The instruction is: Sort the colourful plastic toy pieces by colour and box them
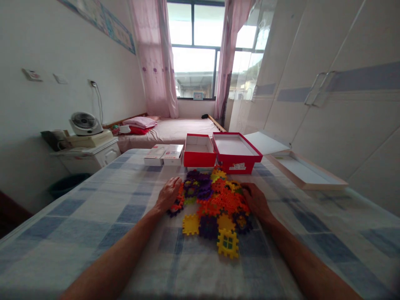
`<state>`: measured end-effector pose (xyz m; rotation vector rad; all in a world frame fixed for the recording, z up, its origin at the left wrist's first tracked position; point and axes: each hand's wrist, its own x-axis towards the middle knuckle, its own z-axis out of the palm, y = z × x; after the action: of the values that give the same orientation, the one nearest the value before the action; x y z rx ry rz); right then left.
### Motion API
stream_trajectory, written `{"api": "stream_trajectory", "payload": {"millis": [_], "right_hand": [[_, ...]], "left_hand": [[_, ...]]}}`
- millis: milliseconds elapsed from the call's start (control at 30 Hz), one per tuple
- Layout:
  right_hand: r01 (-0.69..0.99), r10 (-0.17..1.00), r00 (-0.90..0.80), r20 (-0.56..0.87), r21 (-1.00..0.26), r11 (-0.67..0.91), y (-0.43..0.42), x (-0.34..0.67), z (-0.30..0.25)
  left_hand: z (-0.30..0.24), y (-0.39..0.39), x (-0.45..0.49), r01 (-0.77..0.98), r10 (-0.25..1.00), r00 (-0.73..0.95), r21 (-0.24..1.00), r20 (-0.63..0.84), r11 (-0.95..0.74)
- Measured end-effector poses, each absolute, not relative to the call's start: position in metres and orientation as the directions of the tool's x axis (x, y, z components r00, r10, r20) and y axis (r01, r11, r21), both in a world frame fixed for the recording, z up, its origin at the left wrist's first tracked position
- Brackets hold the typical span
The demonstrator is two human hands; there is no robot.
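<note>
A heap of toothed plastic building pieces in orange, yellow and purple lies on the checked cloth between my hands. My left hand rests at the heap's left side, fingers loosely bent and touching the outer orange and purple pieces. Against the right edge lies my right hand, its fingers stretched over the rim of the pile. Neither hand visibly lifts a piece. Closest to me are a yellow square piece with a window pattern and a plain yellow square. My fingertips are partly hidden by the pieces.
Behind the heap stand an open red box, a larger open crimson box and two small white boxes. A shallow pale tray-like box is at the right. Beyond the table are a bed and a fan.
</note>
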<state>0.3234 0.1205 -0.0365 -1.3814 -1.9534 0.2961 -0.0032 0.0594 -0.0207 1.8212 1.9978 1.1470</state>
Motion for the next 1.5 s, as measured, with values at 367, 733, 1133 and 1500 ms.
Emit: {"api": "stream_trajectory", "payload": {"millis": [367,733,1133,1500], "right_hand": [[0.683,0.897,-0.207,0.391,-0.598,0.418,0.113,0.316,-0.028],[0.632,0.898,-0.246,0.366,-0.642,0.434,0.105,0.301,-0.022],[0.222,0.942,0.119,0.313,-0.934,0.282,0.110,0.311,-0.013],[0.346,0.969,-0.209,0.130,-0.917,0.198,0.151,0.318,0.005]], "left_hand": [[-0.022,0.056,0.016,0.581,0.933,-0.057,0.771,0.356,-0.259],[-0.023,0.059,0.013,0.553,0.913,-0.078,0.780,0.400,-0.294],[-0.023,0.058,0.012,0.604,0.912,-0.020,0.732,0.411,-0.316],[-0.020,0.056,0.012,0.615,0.916,0.009,0.720,0.401,-0.321]]}}
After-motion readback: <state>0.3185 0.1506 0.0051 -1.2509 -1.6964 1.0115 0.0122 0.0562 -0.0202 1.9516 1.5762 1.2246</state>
